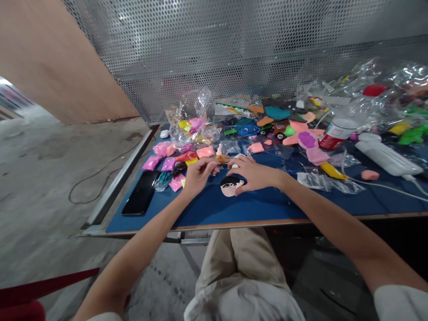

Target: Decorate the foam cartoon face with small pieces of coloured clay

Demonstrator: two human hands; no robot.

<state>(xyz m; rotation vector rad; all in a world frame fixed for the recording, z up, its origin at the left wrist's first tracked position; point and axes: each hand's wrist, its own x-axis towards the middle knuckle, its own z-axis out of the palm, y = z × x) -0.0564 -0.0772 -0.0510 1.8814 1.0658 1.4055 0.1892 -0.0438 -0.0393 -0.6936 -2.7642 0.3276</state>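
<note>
- Blue table top (203, 216) in your head view bears the face piece (228, 189), pale with black on top, near the middle in front of you.
- Your right hand (257, 174) arches around it: thumb at its near right edge, fingers bent beyond the black part. You cannot tell whether they press on it.
- Your left hand (198, 174) pinches, thumb and fingertips together, just left of the face piece; anything between them is too small to make out.
- Beyond your left hand, a crumpled clear bag (203, 102) shows yellow and pink pieces; whether all lie inside it is unclear.
- Small packets hold coloured material: 2 magenta packets (151, 163), a salmon packet (205, 152) and a teal packet (163, 179), this last beside the black phone (140, 193).
- To your right, a tub (337, 133) has a red and white label; its contents are hidden.
- Farther right, a clear plastic heap (361, 73) surrounds a red piece (375, 90); glare blurs it and the frame cuts it off.
- Your right fingers hide part of a white thing (235, 166) you cannot identify.
</note>
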